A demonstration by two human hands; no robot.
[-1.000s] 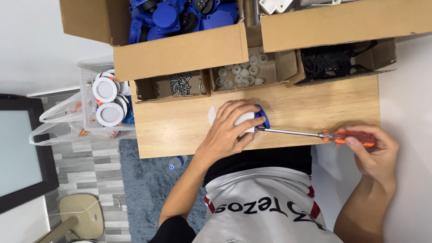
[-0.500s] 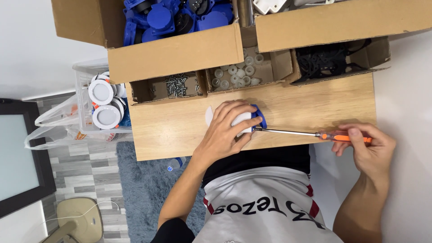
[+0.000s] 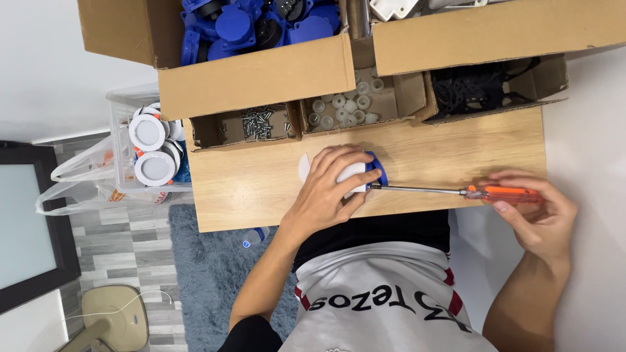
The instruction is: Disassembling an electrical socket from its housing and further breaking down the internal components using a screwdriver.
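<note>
**A:** What's under your left hand (image 3: 329, 189)?

**B:** A rounded part (image 3: 365, 175), white plastic with a blue rim, at the middle of the frame. It lies on the worktop (image 3: 261, 189), a pale wood-grain board. Your fingers curl over the part and press it down, closed around it.

**A:** And your right hand (image 3: 538, 218)?

**B:** At the right of the frame, it's closed on the screwdriver (image 3: 456, 191). You pinch its clear orange handle between thumb and fingers. The thin steel shaft runs level to the left, and its tip meets the blue rim, just beside your left fingertips.

**A:** What's above the worktop?

**B:** Plain brown cardboard boxes. A small one (image 3: 215, 133) holds a heap of shiny screws (image 3: 257, 124). The next box to the right holds little round white caps (image 3: 342, 111). The one further right holds tangled black pieces (image 3: 479, 85). The big box (image 3: 261, 75) at the top carries blue plastic parts (image 3: 235, 26), some with round lids.

**A:** And at the left?

**B:** A clear bin (image 3: 120, 140) with round white discs (image 3: 147, 132), above a grey rug (image 3: 195, 274).
</note>
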